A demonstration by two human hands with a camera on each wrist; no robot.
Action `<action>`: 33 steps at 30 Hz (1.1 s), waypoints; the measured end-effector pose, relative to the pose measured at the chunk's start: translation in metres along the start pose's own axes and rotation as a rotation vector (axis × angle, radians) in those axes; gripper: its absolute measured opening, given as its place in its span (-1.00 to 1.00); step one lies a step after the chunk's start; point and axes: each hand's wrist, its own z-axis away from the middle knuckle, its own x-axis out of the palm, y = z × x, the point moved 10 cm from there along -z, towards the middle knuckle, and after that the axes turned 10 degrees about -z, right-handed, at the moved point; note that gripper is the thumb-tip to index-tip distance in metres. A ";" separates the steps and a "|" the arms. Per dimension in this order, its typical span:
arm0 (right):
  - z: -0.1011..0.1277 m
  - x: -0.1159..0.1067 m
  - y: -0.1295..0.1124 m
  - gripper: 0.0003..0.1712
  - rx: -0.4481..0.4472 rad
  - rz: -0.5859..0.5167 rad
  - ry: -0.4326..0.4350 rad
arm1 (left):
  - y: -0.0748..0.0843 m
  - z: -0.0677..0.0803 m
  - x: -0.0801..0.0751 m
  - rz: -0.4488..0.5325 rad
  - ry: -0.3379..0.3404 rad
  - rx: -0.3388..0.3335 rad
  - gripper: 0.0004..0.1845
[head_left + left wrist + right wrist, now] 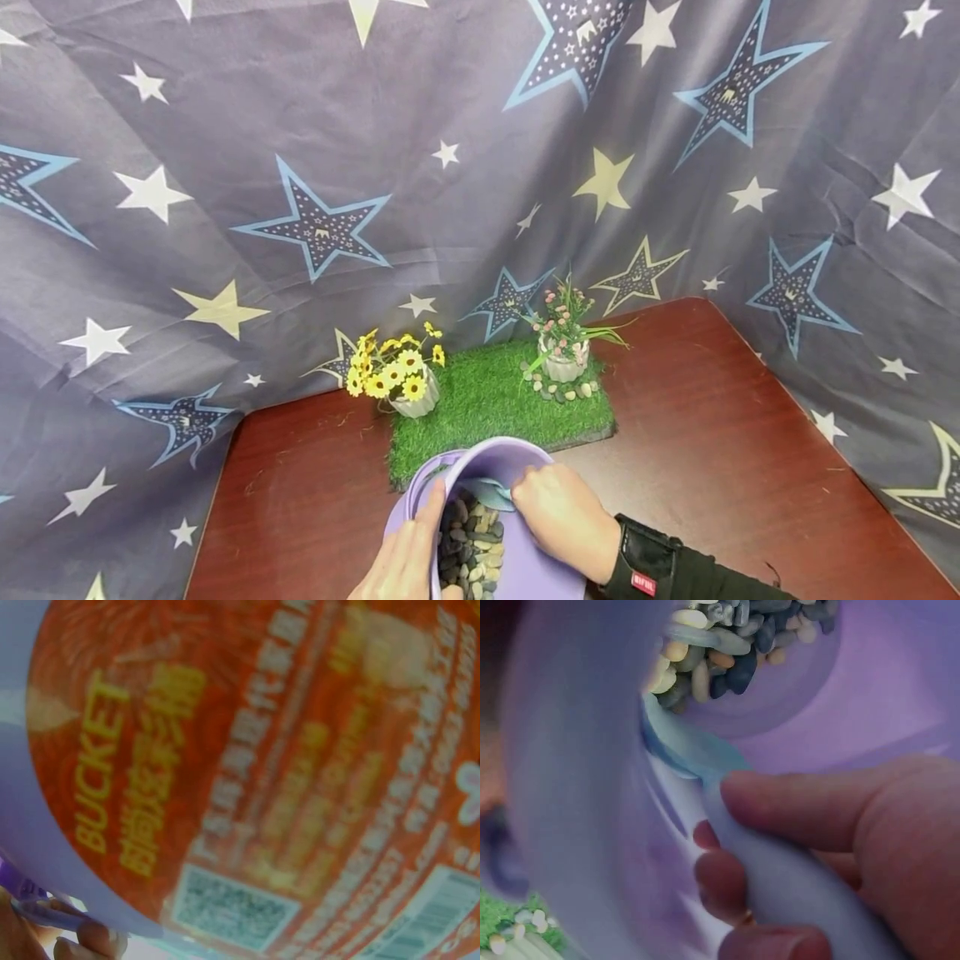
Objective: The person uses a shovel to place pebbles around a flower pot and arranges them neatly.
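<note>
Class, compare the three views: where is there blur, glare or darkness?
Head: fairly sharp, pale sheen on the table; left wrist: large lettering on the orange label readable, smaller print blurred; right wrist: near bucket wall out of focus, stones clearer, upper-left corner dark.

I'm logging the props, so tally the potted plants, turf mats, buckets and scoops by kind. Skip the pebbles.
Potted plants: 2 (one yellow-flowered, one pink-flowered)
Turf mat: 1
Bucket: 1
Scoop: 1
Total: 5
</note>
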 end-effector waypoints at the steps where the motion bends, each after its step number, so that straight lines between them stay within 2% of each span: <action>1: 0.000 -0.001 0.000 -0.70 -0.010 -0.009 -0.005 | 0.001 -0.001 -0.001 -0.002 0.015 0.009 -0.08; 4: 0.004 -0.001 0.000 -0.70 -0.035 -0.042 -0.043 | 0.003 -0.001 -0.002 -0.006 0.024 0.017 -0.07; 11: 0.008 0.006 0.009 -0.68 -0.009 -0.162 -0.152 | 0.001 0.003 0.003 0.022 -0.101 -0.012 -0.07; 21: 0.012 0.005 0.028 -0.64 0.061 -0.391 -0.318 | 0.006 -0.001 0.000 0.000 -0.031 0.029 -0.08; 25: 0.014 0.011 0.031 -0.66 0.076 -0.441 -0.365 | 0.007 -0.002 0.002 -0.017 -0.067 0.011 -0.18; 29: 0.021 0.022 0.030 -0.68 0.108 -0.452 -0.407 | 0.010 -0.002 0.008 -0.046 -0.140 -0.006 -0.19; 33: 0.026 0.031 0.026 -0.67 0.120 -0.457 -0.412 | 0.014 -0.004 0.008 -0.059 -0.109 0.014 -0.16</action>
